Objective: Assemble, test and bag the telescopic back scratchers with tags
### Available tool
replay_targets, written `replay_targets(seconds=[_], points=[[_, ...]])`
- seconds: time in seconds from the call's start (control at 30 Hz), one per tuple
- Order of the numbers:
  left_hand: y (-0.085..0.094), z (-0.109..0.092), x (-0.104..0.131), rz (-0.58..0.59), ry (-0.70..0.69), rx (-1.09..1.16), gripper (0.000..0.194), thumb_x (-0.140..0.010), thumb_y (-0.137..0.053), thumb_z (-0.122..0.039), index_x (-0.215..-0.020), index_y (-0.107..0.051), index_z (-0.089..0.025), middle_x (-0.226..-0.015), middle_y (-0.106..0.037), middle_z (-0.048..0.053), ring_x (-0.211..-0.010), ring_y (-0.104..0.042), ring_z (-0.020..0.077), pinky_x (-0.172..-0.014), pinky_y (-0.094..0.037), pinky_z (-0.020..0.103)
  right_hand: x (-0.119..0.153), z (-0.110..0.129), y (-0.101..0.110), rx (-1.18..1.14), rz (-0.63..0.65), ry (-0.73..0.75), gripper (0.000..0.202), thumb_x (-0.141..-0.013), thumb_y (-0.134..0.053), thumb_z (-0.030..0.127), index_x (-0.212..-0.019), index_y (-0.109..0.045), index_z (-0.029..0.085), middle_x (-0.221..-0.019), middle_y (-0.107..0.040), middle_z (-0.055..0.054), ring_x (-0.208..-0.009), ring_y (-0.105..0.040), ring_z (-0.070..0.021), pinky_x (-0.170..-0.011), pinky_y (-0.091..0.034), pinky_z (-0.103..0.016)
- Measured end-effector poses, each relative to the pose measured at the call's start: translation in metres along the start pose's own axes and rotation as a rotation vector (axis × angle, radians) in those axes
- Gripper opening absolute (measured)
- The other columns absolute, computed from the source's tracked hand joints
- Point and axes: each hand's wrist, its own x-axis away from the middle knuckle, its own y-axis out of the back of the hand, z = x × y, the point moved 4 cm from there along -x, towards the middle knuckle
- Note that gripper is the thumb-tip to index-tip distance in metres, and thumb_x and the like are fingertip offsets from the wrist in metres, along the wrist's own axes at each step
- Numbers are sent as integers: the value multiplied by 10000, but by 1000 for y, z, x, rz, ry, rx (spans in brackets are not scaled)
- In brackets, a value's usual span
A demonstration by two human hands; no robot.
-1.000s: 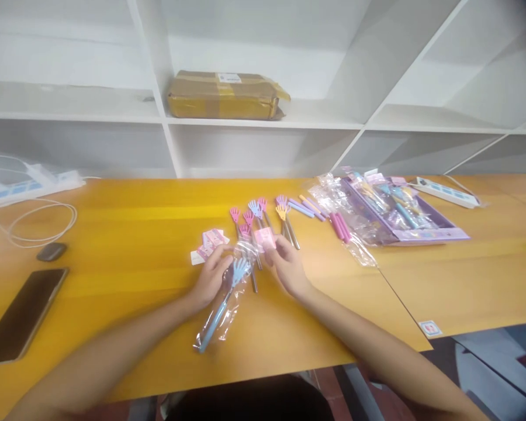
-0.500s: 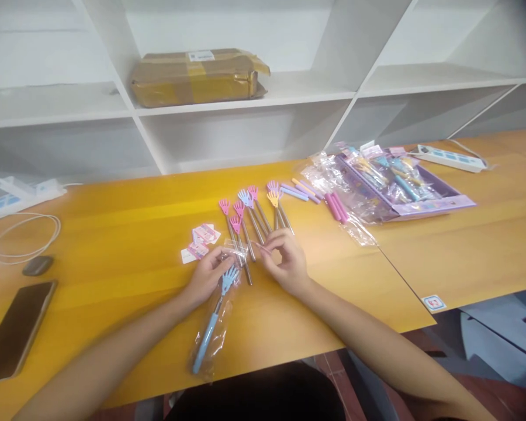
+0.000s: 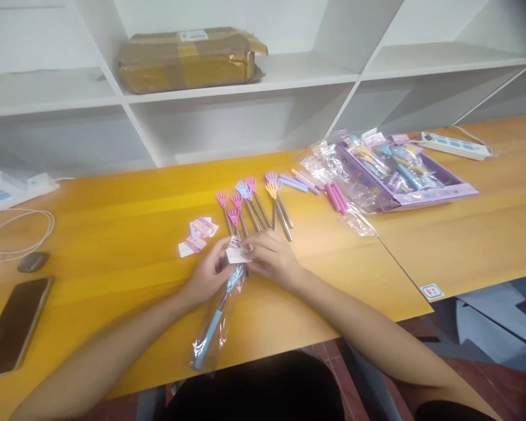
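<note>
The white shelf unit [image 3: 307, 70] stands behind the purple box [image 3: 438, 197], and the wooden table [image 3: 315, 298] runs under it. A taped brown parcel [image 3: 158, 63] lies on a shelf, behind the box and well to its left. One power strip [image 3: 458, 146] sits just behind the box to the right, another [image 3: 21, 190] far to the left. A dark phone [image 3: 15, 324] lies farther forward on that far left side. Left of and nearer the wearer than the box, the left hand [image 3: 207, 273] grips the top of a clear bag [image 3: 222, 334] holding a blue back scratcher [image 3: 208, 339]; the right hand [image 3: 272, 258] pinches a white card [image 3: 238, 256] at that end. The hands are close, the card between them; whether it is inside the bag, I cannot tell. Also left of the box lie loose scratchers [image 3: 233, 217], coloured tubes [image 3: 333, 197] nearest it, and small printed cards [image 3: 201, 227] beyond the scratchers.
</note>
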Motion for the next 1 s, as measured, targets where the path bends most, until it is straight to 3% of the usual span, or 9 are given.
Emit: replay_targets(seconds=[0.3, 0.5, 0.8, 1.0], points=[[0, -3, 3, 30, 44, -16, 684, -1042, -669, -365, -1634, -340, -266, -1306, -743, 133, -986, -776, 230, -866, -606, 343, 0, -3, -3, -107, -10, -109, 149, -974, -742, 151, -1026, -649, 256, -1126, -816, -65, -1017, -745, -229, -870, -599, -411], [-3, -5, 5, 57, 63, -33, 696, -1049, -660, -358, -1648, -314, -282, -1297, -746, 146, -1015, -784, 243, -914, -611, 379, 1, -9, 2, -127, -60, -150, 121, -986, -753, 165, -1027, -666, 239, -1003, -803, -48, -925, -728, -194, -808, -604, -356], [-5, -2, 6, 64, 62, -32, 790, -1029, -671, -310, -1693, -243, -302, -1313, -738, 148, -1024, -774, 248, -939, -600, 404, -2, -8, 9, -107, -86, -161, 138, -980, -728, 133, -1008, -649, 243, -1015, -792, -52, -940, -725, -207, -832, -592, -381], [-3, -1, 5, 61, 31, -103, 829, -997, -682, -238, -1692, -233, -299, -1373, -698, 134, -1052, -725, 234, -942, -570, 378, -1, 6, 4, -114, 29, 31, 160, -954, -776, 186, -980, -629, 244, -1141, -784, -69, -987, -718, -223, -823, -547, -392]])
